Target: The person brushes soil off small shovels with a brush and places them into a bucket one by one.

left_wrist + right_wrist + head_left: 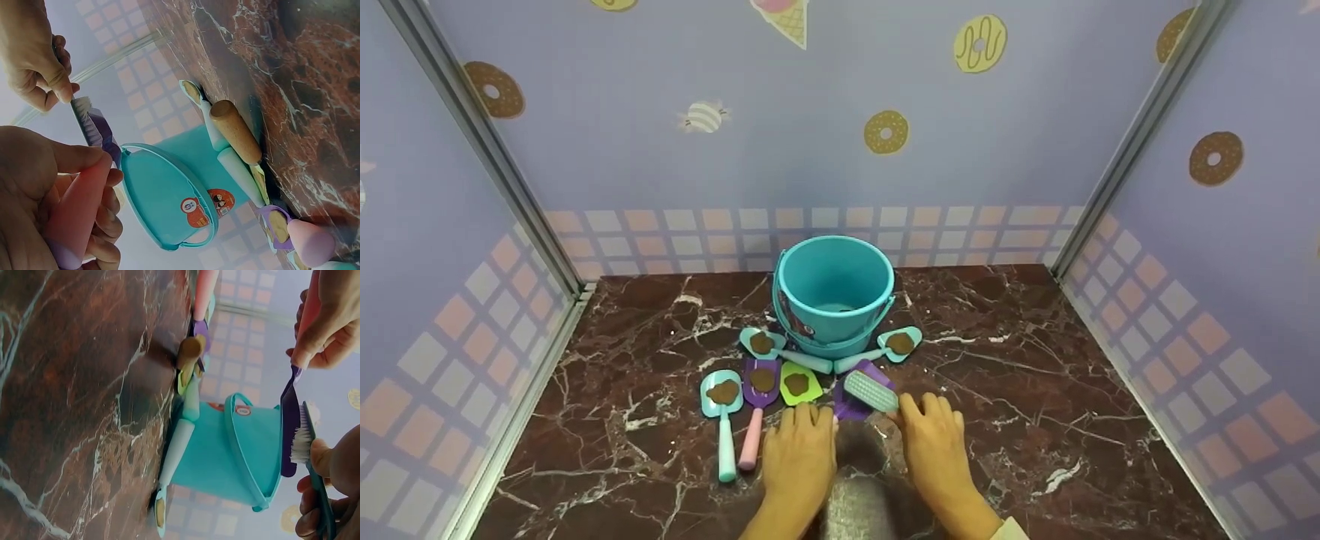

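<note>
Purple plastic: shovel [288,430], one, raised above the tabletop [1080,420] on the near side of the bucket [836,328]. Pink handle [310,323] clamped in the left hand [801,450], fingers curled round, thumb laid along near the blade end. Blade ahead of the left hand and to its right, reaching across toward the right hand [936,442].

Green-backed: brush [870,391], one, pinched between thumb and fingers of the right hand, knuckles uppermost. Head of brush ahead of the right hand and to its left, over the blade; white bristles [302,445] turned to the blade, seemingly touching. Hands near each other, apart.

Turquoise: bucket, upright, beyond both hands, handle hanging down its near side; round stickers [216,203] on its wall.

Pale turquoise: left scoop [808,362] and right scoop [859,361], at the bucket's base, heads outward, handle ends meeting or nearly so.

Also on the tabletop, left of the raised blade: teal shovel [726,446], outermost; second purple shovel [752,442], pink-handled, just beside; lime shovel [811,391], wooden-handled [236,132], just ahead of the left hand, handle hidden from the head view. Brown lumps [723,391], one on each resting piece.

Blurred between the forearms: grey shape [855,510], not identifiable.
</note>
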`<state>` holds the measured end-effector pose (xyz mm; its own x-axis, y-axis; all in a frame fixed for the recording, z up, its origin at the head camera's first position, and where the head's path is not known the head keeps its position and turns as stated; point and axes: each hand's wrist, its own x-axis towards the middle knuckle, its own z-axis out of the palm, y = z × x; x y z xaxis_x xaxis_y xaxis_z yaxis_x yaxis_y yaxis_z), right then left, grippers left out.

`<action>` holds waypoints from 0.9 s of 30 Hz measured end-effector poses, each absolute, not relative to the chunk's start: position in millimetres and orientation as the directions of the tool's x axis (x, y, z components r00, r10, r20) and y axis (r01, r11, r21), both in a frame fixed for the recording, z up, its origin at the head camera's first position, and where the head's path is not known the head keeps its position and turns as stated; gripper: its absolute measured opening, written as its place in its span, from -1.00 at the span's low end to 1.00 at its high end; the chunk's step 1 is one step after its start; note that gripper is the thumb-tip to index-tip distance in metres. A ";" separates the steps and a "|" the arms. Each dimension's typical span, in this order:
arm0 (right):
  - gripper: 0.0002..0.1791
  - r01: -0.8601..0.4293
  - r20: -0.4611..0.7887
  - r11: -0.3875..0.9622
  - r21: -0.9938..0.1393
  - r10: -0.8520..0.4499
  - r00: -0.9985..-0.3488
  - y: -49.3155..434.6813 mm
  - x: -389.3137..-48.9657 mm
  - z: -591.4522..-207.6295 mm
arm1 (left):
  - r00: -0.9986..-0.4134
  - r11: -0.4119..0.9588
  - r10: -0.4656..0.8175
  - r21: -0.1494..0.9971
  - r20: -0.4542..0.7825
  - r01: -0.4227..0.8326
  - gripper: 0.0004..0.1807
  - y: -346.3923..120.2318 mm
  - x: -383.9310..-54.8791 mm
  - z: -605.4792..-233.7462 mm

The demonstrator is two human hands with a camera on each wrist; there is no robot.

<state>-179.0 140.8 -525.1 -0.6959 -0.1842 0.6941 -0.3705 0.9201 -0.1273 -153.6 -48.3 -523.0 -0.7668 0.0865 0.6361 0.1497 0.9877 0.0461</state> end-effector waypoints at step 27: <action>-0.66 -0.363 0.718 0.920 -0.149 -0.152 -0.679 147.3 -187.3 -520.5 | -0.748 0.987 0.096 0.035 0.657 0.158 -0.73 -46.6 -151.9 -521.9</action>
<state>-187.3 147.3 -520.5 -0.6788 -0.1522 0.7184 -0.3635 0.9197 -0.1486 -151.9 -46.6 -521.9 -0.7478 0.0963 0.6569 0.1575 0.9869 0.0346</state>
